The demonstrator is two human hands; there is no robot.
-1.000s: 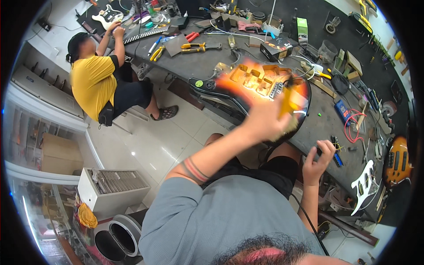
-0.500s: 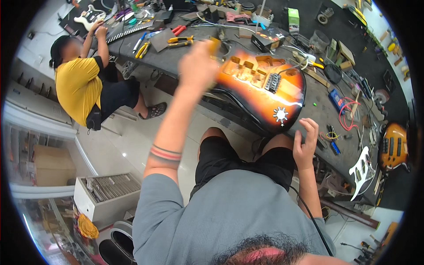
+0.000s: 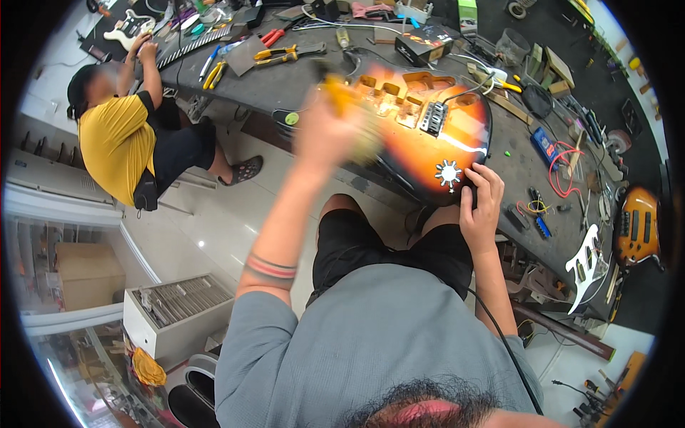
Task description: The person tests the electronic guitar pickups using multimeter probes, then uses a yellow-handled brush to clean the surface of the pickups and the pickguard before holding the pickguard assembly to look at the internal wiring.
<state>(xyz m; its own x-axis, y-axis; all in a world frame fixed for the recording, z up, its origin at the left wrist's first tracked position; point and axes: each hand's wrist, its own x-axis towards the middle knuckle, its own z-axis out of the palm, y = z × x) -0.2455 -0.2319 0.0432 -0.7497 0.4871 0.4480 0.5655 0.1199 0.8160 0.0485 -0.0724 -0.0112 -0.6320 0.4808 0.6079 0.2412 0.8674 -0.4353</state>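
A sunburst electric guitar body (image 3: 414, 135), with open cavities, a bridge (image 3: 434, 118) and a white sun-shaped sticker (image 3: 448, 175), lies over the bench's near edge. My left hand (image 3: 321, 135), smeared by motion, is closed round a brush with a yellow handle (image 3: 341, 96). What look like its pale bristles (image 3: 365, 139) blur beside the body's left edge; whether they touch it I cannot tell. My right hand (image 3: 482, 196) grips the body's near right edge, fingers over the top and thumb at the side.
Pliers (image 3: 291, 53), a small black box (image 3: 422, 46) and a blue meter (image 3: 544, 146) with red leads crowd the dark bench (image 3: 246, 89). A white pickguard (image 3: 585, 264) and another guitar body (image 3: 637, 225) are at right. A co-worker in yellow (image 3: 118, 143) sits at left.
My right hand has moved from beside the guitar body onto its edge. My left hand has swung slightly nearer to me with the brush. The view has shifted a little.
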